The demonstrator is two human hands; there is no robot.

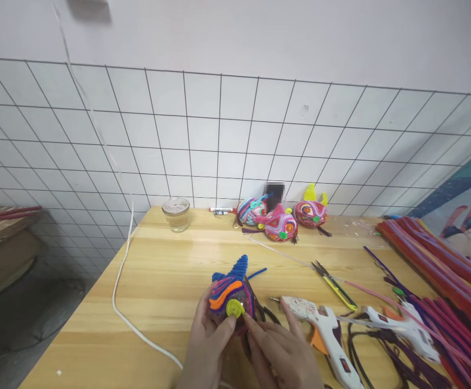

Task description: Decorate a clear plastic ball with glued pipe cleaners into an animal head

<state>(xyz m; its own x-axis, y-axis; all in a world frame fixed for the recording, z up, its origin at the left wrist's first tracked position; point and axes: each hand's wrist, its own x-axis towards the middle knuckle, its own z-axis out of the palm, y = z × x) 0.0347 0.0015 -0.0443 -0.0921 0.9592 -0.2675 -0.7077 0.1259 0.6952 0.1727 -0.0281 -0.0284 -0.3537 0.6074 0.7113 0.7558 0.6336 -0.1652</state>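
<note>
Pipe-cleaner ball (232,294) held by both hands; yellow button (234,308) pinched.

The wooden bench (166,275) carries a jar (176,213) far left, three figures (279,219) far, glue guns (328,329) and pipe cleaners (442,259) right.

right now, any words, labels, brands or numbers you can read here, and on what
None can be read.
Marker pen by the wall: any print on its barrel is too small.
Glue gun nearest the hands: pattern on the white body, no legible letters.
Blurred patch behind the pipe-cleaner figures: unreadable.
</note>
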